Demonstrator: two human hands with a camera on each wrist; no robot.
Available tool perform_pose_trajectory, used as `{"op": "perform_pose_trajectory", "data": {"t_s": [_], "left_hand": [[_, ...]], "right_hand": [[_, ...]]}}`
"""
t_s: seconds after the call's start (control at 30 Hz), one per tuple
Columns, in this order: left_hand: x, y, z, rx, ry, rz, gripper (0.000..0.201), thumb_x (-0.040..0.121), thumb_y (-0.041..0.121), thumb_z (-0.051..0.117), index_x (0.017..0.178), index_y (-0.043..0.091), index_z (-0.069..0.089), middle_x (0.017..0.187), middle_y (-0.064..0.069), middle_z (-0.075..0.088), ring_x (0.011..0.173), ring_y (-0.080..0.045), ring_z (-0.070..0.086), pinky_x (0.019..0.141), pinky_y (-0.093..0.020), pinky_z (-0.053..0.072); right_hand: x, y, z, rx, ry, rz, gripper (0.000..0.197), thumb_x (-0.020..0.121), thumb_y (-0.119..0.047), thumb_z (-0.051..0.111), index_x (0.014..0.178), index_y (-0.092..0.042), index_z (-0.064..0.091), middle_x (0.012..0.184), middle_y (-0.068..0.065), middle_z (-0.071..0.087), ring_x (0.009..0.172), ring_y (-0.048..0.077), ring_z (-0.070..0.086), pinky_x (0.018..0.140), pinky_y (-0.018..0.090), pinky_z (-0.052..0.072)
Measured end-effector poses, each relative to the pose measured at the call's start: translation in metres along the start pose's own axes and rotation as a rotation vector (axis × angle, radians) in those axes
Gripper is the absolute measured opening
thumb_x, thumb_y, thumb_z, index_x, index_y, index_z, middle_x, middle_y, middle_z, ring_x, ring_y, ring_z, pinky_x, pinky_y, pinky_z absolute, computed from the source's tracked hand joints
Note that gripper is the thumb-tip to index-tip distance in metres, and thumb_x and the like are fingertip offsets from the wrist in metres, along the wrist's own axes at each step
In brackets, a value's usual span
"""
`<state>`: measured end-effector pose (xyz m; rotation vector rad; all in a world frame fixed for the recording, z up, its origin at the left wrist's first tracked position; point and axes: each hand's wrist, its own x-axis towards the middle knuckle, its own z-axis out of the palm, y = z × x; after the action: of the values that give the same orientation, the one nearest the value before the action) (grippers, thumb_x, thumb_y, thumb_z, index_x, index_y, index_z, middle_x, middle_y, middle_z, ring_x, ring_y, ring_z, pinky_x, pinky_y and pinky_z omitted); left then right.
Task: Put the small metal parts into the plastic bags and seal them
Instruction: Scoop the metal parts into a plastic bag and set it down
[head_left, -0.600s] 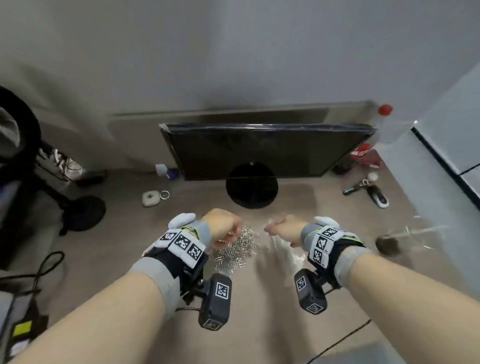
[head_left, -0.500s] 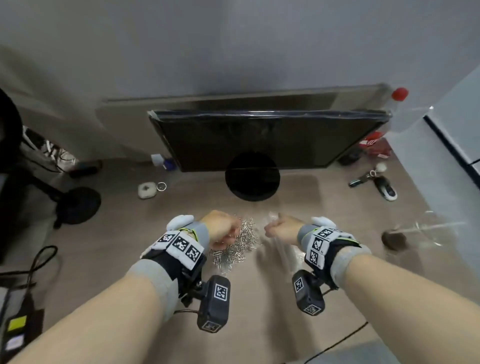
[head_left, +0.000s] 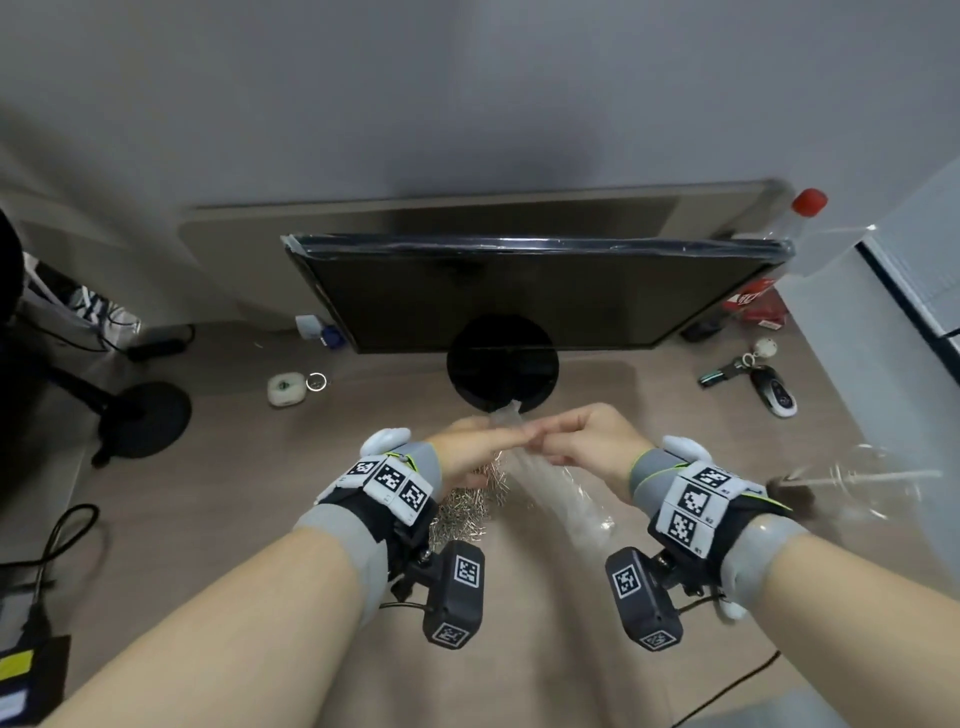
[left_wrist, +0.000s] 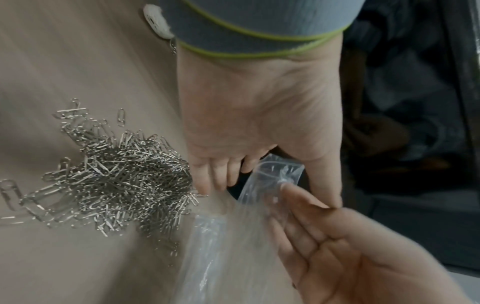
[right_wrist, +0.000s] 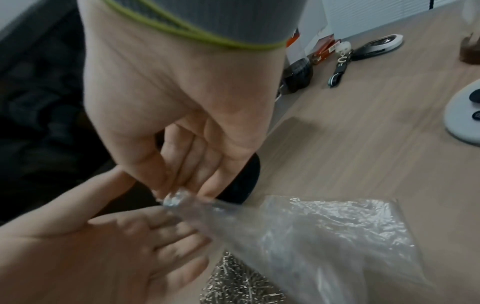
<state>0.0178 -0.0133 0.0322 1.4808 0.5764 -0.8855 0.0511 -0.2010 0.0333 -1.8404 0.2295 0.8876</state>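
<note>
Left hand (head_left: 467, 453) off the paper clips (head_left: 462, 514), now meeting right hand (head_left: 589, 441) at plastic bag (head_left: 545, 483) mouth, both grips pinching it, likely prising it open to fill

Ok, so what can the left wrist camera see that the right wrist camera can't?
Only the left wrist view shows nearly the whole pile of paper clips, with single clips easy to pick out. Only the right wrist view shows the car key and the red box farther along the table. Both show the left hand and the right hand meeting at the top of the clear plastic bag, which both hands hold. The right wrist view catches only a corner of the clip pile.
</note>
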Motion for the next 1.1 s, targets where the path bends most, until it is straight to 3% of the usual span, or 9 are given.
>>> {"op": "perform_pose_trajectory", "data": {"t_s": [0.07, 0.23, 0.33, 0.47, 0.57, 0.73, 0.87, 0.97, 1.1], "left_hand": [[-0.004, 0.008, 0.001, 0.008, -0.019, 0.105, 0.071, 0.072, 0.060, 0.082, 0.132, 0.028, 0.058, 0.127, 0.009, 0.065, 0.122, -0.009, 0.059, 0.109, -0.041, 0.048], [-0.017, 0.035, -0.011, 0.131, -0.009, 0.337, 0.071, 0.074, 0.042, 0.087, 0.135, 0.028, 0.052, 0.114, -0.006, 0.075, 0.112, -0.019, 0.071, 0.105, -0.046, 0.052], [-0.019, 0.046, -0.011, 0.382, 0.000, 0.437, 0.086, 0.064, 0.036, 0.093, 0.136, 0.031, 0.046, 0.109, 0.001, 0.074, 0.105, -0.012, 0.071, 0.099, -0.036, 0.055], [-0.024, 0.056, -0.005, 0.504, -0.008, 0.517, 0.095, 0.062, 0.027, 0.095, 0.140, 0.027, 0.042, 0.104, 0.009, 0.067, 0.098, -0.004, 0.067, 0.091, -0.022, 0.054], [-0.026, 0.056, -0.007, 0.598, 0.053, 0.517, 0.100, 0.051, 0.048, 0.092, 0.140, 0.032, 0.049, 0.120, 0.011, 0.066, 0.110, -0.006, 0.065, 0.098, -0.029, 0.054], [-0.031, 0.052, -0.012, 0.617, 0.160, 0.500, 0.051, 0.070, 0.046, 0.088, 0.112, 0.028, 0.065, 0.099, 0.010, 0.066, 0.090, -0.010, 0.064, 0.083, -0.029, 0.054], [-0.037, 0.047, -0.027, 0.724, 0.193, 0.364, 0.067, 0.074, 0.059, 0.080, 0.122, 0.027, 0.047, 0.104, 0.007, 0.061, 0.098, -0.016, 0.062, 0.085, -0.032, 0.050], [-0.041, 0.046, -0.036, 0.790, 0.216, 0.264, 0.080, 0.075, 0.057, 0.079, 0.132, 0.023, 0.034, 0.095, 0.007, 0.063, 0.096, -0.019, 0.063, 0.084, -0.031, 0.049], [-0.044, 0.047, -0.041, 0.798, 0.257, 0.197, 0.091, 0.074, 0.057, 0.076, 0.142, 0.020, 0.031, 0.113, 0.001, 0.065, 0.103, -0.022, 0.063, 0.093, -0.031, 0.050]], "right_hand": [[-0.012, -0.018, 0.001, 0.172, -0.105, -0.018, 0.027, 0.080, 0.003, 0.061, 0.067, -0.011, 0.080, 0.063, 0.005, 0.068, 0.063, 0.015, 0.063, 0.089, 0.038, 0.054], [-0.030, -0.056, -0.002, 0.401, -0.169, 0.123, 0.035, 0.096, -0.021, 0.051, 0.107, 0.008, 0.067, 0.104, 0.026, 0.073, 0.109, 0.043, 0.073, 0.097, 0.049, 0.060], [-0.035, -0.066, -0.004, 0.299, -0.118, 0.128, 0.034, 0.093, -0.033, 0.068, 0.104, -0.001, 0.064, 0.088, 0.019, 0.063, 0.078, 0.034, 0.074, 0.081, 0.048, 0.064], [-0.035, -0.064, -0.009, 0.163, 0.007, 0.080, 0.029, 0.078, 0.001, 0.071, 0.101, -0.009, 0.058, 0.067, 0.011, 0.053, 0.062, 0.021, 0.055, 0.078, 0.047, 0.066], [-0.035, -0.061, -0.012, 0.209, 0.071, 0.067, 0.033, 0.080, 0.007, 0.069, 0.106, -0.008, 0.057, 0.061, 0.008, 0.051, 0.060, 0.019, 0.056, 0.081, 0.049, 0.065], [-0.030, -0.053, -0.018, 0.276, 0.079, 0.155, 0.018, 0.097, -0.021, 0.065, 0.106, -0.006, 0.062, 0.077, 0.011, 0.065, 0.074, 0.031, 0.069, 0.073, 0.039, 0.062], [-0.021, -0.022, -0.032, 0.095, 0.135, 0.391, 0.015, 0.096, -0.014, 0.058, 0.082, -0.011, 0.061, 0.072, 0.007, 0.056, 0.057, 0.021, 0.050, 0.062, 0.026, 0.043], [-0.013, -0.010, -0.042, -0.142, 0.283, 0.325, 0.016, 0.091, -0.021, 0.063, 0.099, -0.008, 0.067, 0.094, 0.012, 0.066, 0.075, 0.026, 0.062, 0.073, 0.035, 0.053], [-0.013, -0.029, -0.036, -0.181, 0.382, 0.215, 0.032, 0.071, -0.031, 0.074, 0.101, -0.022, 0.066, 0.093, 0.002, 0.067, 0.080, 0.023, 0.065, 0.075, 0.034, 0.051]]}}
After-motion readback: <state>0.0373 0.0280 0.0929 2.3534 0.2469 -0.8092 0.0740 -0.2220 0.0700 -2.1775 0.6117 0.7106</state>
